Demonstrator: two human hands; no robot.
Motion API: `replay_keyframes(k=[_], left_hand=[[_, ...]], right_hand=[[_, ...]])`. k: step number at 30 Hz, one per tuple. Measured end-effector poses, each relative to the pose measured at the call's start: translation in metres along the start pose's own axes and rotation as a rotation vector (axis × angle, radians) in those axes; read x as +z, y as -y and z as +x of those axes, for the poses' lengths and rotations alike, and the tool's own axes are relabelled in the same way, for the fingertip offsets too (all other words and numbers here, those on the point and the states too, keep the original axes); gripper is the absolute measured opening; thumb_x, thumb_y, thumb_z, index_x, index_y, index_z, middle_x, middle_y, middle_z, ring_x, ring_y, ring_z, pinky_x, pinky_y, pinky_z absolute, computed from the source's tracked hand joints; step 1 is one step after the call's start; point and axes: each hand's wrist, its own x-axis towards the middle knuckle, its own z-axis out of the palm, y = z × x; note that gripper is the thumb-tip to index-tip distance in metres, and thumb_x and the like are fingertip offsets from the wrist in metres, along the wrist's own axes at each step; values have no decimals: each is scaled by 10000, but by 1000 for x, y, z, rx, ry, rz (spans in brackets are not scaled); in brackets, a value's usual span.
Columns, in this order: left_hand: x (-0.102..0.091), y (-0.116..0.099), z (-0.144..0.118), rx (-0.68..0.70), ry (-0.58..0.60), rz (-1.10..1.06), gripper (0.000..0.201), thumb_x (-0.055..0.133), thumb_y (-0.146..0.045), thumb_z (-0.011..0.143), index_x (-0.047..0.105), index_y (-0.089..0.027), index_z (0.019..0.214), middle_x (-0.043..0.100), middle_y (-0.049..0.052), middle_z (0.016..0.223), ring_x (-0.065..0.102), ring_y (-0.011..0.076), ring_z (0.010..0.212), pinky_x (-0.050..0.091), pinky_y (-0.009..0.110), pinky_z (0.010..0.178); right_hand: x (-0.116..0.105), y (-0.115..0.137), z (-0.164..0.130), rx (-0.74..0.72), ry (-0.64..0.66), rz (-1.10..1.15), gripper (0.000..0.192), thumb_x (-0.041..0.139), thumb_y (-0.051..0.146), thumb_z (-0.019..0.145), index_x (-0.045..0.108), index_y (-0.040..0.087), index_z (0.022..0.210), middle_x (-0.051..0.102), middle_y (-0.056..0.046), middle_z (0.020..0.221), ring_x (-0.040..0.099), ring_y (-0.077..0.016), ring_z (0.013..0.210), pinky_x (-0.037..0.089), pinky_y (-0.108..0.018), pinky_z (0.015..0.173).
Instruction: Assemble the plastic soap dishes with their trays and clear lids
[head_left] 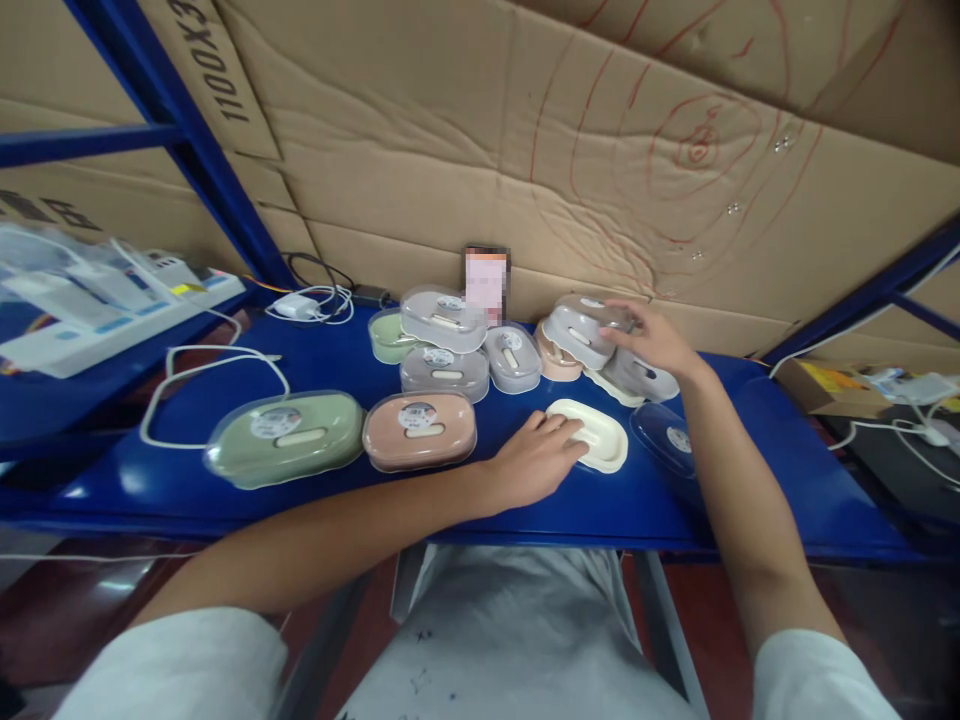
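Left hand (pixel 536 458) flat, fingers spread loosely over cream soap-dish base (pixel 592 434), resting on it, not clenched. Right hand (pixel 651 337) at 1 o'clock from left, open palm down on grey lidded soap box (pixel 581 330) atop pile. Clear lid (pixel 670 437) lying at 3 o'clock of cream base, on blue table (pixel 337 370). Pink box (pixel 420 430) and green box (pixel 286 438) at 9 o'clock. White cable (pixel 214 365) at 10 o'clock.
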Motion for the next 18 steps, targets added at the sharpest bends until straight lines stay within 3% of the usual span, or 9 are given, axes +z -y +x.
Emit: replay_keyframes(k=[5,8,11,14,18], left_hand=[[2,2,1,29,5,24,205,551,-181,1058,701,-198,1198,629,115,1477,576,286,1309,396,449,1039],[4,2,1,13,-4,24,222,546,-182,1061,696,-205,1223,613,116,1505,585,285,1322,393,452,1053],[5,1,0,15,-6,31,221,556,-193,1059,694,-207,1230,616,117,1503,592,288,1326,395,456,1059],[5,1,0,25,-3,35,221,573,-187,1045,695,-202,1228,617,121,1505,602,294,1318,403,460,1056],[5,2,-1,31,-11,30,232,586,-177,1031,695,-193,1236,614,129,1506,610,300,1311,416,474,1057]], right_hand=[[3,15,-26,81,-289,-329,586,552,588,1012,633,193,1437,576,-199,1569,518,-418,1451,415,-633,1153],[17,28,-34,44,-136,-430,513,464,571,1061,703,207,1331,691,-183,1415,602,-393,1338,426,-579,1123],[29,32,-37,65,41,-435,573,528,624,1024,698,186,1353,757,-190,1268,683,-396,1176,462,-543,1059],[33,25,-36,89,67,-363,606,590,577,1002,663,157,1433,769,-200,1244,720,-385,1096,511,-482,971],[31,17,-31,72,41,-270,540,608,546,1001,740,166,1363,811,-138,1124,750,-310,951,548,-404,884]])
